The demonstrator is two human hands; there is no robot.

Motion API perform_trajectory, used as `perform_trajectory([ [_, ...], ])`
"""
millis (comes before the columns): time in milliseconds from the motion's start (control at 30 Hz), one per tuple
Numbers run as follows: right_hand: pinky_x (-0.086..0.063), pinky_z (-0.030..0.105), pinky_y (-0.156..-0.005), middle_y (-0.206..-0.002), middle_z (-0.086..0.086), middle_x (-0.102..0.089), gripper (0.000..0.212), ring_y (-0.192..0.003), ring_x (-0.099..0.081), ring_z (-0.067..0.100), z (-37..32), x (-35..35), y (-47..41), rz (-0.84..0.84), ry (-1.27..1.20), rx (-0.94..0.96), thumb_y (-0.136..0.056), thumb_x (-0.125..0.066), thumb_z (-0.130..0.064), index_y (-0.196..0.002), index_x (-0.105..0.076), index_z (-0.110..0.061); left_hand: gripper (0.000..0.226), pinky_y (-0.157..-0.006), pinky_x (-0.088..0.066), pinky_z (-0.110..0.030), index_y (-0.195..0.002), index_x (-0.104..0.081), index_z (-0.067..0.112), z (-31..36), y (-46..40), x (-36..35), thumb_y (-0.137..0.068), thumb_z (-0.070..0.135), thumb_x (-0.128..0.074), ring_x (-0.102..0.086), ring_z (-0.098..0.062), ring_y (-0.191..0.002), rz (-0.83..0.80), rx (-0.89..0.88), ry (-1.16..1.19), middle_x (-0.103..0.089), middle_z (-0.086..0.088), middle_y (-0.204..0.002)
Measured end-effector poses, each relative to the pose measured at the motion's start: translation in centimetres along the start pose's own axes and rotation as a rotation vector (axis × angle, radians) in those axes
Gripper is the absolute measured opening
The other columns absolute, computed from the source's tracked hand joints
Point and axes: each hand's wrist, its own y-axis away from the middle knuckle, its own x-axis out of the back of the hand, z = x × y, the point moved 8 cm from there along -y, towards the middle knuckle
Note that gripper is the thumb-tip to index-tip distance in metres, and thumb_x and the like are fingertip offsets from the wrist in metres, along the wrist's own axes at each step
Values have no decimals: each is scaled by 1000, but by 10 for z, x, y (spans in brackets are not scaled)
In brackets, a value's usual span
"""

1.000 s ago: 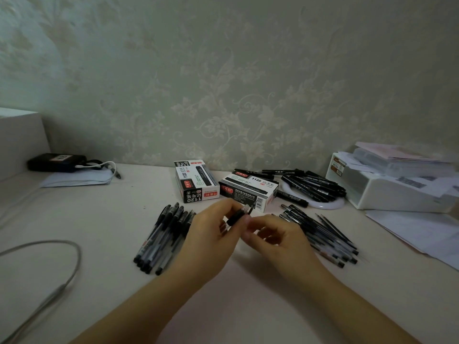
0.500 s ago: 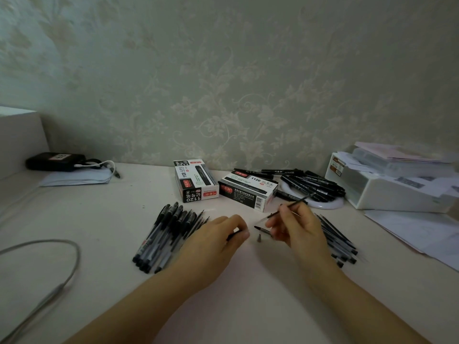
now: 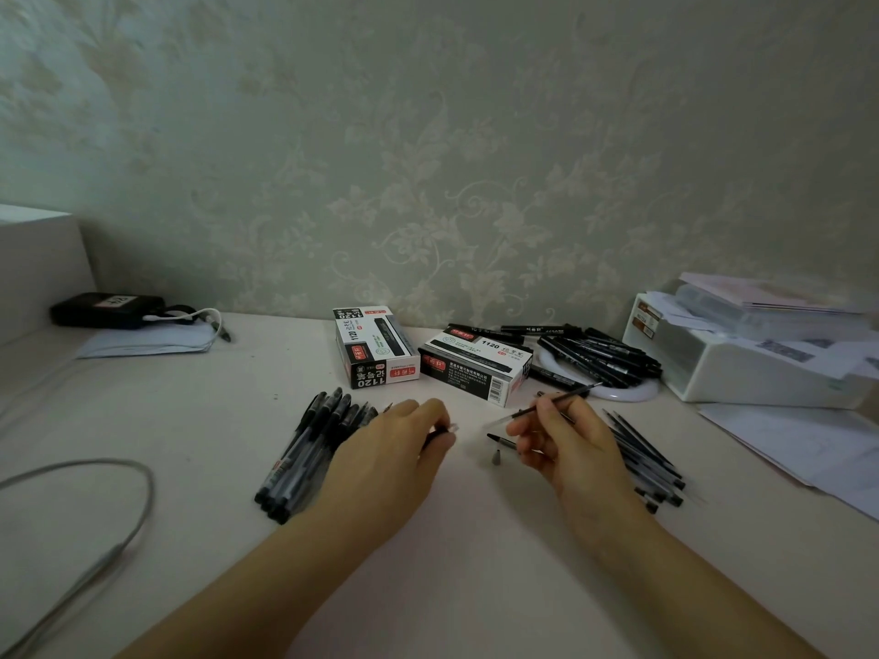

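Note:
My left hand (image 3: 390, 449) rests low on the table and grips a pen barrel (image 3: 440, 432), its clear end poking out past the fingers. My right hand (image 3: 566, 444) pinches a thin pen refill (image 3: 532, 411), held slanted above the table. A small grey pen tip (image 3: 496, 456) stands on the table between my hands, and a short black piece (image 3: 499, 439) lies beside it. A pile of assembled black pens (image 3: 309, 449) lies left of my left hand. A pile of refills (image 3: 651, 459) lies under and right of my right hand.
Two marker boxes (image 3: 376, 344) (image 3: 475, 368) stand behind my hands, with loose black markers (image 3: 594, 354) on a white round plate. A white box (image 3: 742, 368) with papers sits at the right. A grey cable (image 3: 119, 516) loops at the left, a black case (image 3: 104, 309) far left.
My hands have come apart. The right hand pulled the refill out and up to the right; the left hand sank to the table with the barrel. The tip now stands on the table.

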Motion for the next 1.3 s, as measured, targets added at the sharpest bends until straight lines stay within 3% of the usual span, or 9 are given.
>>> perform_trajectory([
  [267, -54, 23, -62, -83, 10, -74, 19, -66, -64, 12, 3, -6, 0, -59, -26, -21, -102, -48, -22, -101, -60, -8, 11, -64, -50, -31, -103, -42, 39, 19, 4, -2, -98, 47, -35, -50, -5, -72, 23, -122, 66, -52, 17, -88],
  [433, -54, 22, -63, -85, 10, -73, 16, -66, -65, 13, 2, -13, 4, -118, 14, 2, -101, -51, -22, -94, -64, -16, 13, -60, -44, -21, -105, -43, 40, 22, 4, -3, -98, 47, -35, -46, 1, -67, 10, -146, 87, -49, 20, -87],
  [733, -53, 23, -61, -83, 8, -73, 16, -66, -63, 13, -5, -2, 1, -21, -45, 32, -101, -50, -19, -93, -64, -14, 17, -65, -50, -29, -113, -45, 42, 19, 5, -2, -100, 43, -35, -50, -3, -72, 25, -122, 104, -56, 18, -91],
  [1000, -54, 23, -62, -82, 6, -73, 16, -67, -64, 11, -1, -5, 1, -40, -21, 13, -101, -50, -20, -97, -63, -12, 19, -60, -39, -16, -116, -48, 40, 23, 4, -2, -100, 38, -38, -48, 7, -71, 25, -148, 154, -45, 26, -78],
  [1300, -54, 23, -64, -84, 8, -73, 18, -69, -64, 11, -3, -5, 2, -65, -14, 18, -100, -52, -21, -95, -65, -11, 23, -64, -42, -18, -119, -49, 38, 24, 4, -3, -99, 40, -39, -49, 5, -70, 3, -162, 195, -51, 25, -81],
])
